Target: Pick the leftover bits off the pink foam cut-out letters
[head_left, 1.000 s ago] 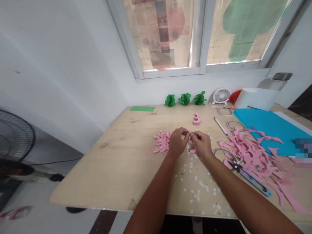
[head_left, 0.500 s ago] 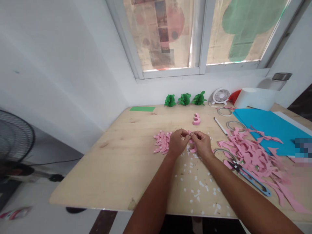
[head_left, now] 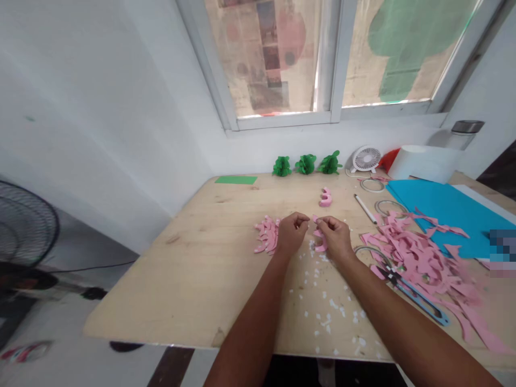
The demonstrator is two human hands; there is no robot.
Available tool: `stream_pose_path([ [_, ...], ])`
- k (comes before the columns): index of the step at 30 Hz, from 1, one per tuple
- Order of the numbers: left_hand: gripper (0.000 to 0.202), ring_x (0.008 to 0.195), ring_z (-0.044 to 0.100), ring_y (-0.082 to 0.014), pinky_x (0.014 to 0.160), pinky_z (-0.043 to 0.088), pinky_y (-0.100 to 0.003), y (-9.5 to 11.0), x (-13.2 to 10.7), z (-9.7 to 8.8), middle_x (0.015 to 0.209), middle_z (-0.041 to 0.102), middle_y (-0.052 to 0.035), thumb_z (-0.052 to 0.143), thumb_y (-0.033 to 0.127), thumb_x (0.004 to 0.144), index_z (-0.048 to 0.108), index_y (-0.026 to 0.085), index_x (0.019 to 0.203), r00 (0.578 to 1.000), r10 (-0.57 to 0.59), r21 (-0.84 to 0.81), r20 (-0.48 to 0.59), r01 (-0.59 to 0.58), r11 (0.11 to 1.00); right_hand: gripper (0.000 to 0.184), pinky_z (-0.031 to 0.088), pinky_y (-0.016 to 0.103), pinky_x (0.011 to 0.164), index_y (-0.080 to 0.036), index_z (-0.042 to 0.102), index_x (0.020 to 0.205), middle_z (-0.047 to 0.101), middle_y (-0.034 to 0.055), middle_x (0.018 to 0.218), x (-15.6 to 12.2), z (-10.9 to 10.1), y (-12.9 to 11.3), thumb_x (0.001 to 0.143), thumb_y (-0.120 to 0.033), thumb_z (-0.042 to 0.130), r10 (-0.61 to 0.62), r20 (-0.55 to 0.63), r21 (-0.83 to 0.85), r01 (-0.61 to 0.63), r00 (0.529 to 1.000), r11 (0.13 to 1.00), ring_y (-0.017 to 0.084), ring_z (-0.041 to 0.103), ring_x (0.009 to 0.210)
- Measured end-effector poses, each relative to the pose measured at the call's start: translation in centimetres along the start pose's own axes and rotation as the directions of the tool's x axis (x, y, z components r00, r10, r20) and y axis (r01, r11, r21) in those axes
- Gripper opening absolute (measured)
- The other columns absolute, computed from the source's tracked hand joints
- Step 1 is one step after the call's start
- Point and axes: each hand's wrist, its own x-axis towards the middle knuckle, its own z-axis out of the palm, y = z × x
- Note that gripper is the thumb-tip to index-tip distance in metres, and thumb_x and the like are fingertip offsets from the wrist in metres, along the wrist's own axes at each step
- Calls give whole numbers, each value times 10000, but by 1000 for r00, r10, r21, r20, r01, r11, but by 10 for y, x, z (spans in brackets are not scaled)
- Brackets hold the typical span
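Pinching a curled pink paper strip (head_left: 319,233) above the worktop (head_left: 161,290) with my right hand (head_left: 334,239), I have my left hand (head_left: 292,234) curled just beside it, its hold unclear; cut pink strips (head_left: 266,235) lie close by for easy reach, with pink offcuts (head_left: 415,263) farther right, beside thread snips (head_left: 411,293).

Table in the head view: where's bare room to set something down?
Bare wood lies left of the small pink strips, out to the table's left edge, and behind the left hand up to the green sheet. It's crowded on the right: pink scraps, scissors, blue sheet. White flecks dot the front.
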Motion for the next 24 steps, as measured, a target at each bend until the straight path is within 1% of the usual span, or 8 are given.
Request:
stream_pose_path([
  [2, 130, 532, 529, -106, 526, 398, -214, -1, 1, 0, 562, 591, 11, 533, 228, 693, 637, 149, 700, 999, -52, -81, -9, 51, 995, 259, 379, 217, 402, -138, 634, 659, 541, -8, 528, 0, 0, 2, 649, -396, 648, -16, 1, -13, 16, 1000, 1000, 111, 457, 457],
  [5, 162, 538, 539, -114, 528, 402, -218, 0, 1, 0, 543, 590, 7, 557, 278, 689, 647, 145, 667, 994, -113, -153, 17, 114, 982, 255, 369, 223, 411, -140, 641, 655, 545, -10, 524, 0, 0, 3, 655, -395, 637, -22, 22, -32, 23, 1000, 999, 110, 455, 450],
  [10, 157, 550, 535, -113, 524, 396, -219, 2, 0, 1, 564, 602, 6, 595, 268, 652, 673, 146, 712, 981, -172, -283, 89, 191, 940, 229, 348, 222, 436, -147, 645, 635, 559, -12, 523, 0, -1, 1, 640, -376, 651, -30, 59, -59, 34, 998, 998, 113, 461, 469],
  [13, 153, 545, 525, -105, 521, 390, -215, 4, -1, 2, 567, 597, 6, 618, 263, 631, 671, 143, 710, 975, -193, -346, 109, 219, 912, 224, 345, 218, 438, -148, 646, 636, 566, -10, 525, 0, -1, 1, 645, -371, 647, -37, 78, -64, 42, 996, 997, 111, 461, 471],
  [19, 96, 508, 504, -92, 519, 385, -215, 5, -1, 2, 532, 575, 18, 627, 225, 592, 631, 144, 642, 972, -215, -384, 95, 235, 893, 239, 359, 221, 435, -145, 654, 651, 581, 5, 529, -1, 1, 3, 669, -381, 621, -80, 102, -92, 89, 992, 992, 122, 481, 478],
  [24, 72, 489, 488, -84, 505, 376, -209, 3, 1, 3, 520, 562, 24, 609, 206, 593, 599, 142, 624, 970, -223, -372, 97, 243, 896, 244, 371, 224, 435, -149, 652, 650, 593, 9, 527, -3, 0, -2, 694, -381, 591, -120, 127, -210, 145, 985, 967, 133, 510, 481],
])
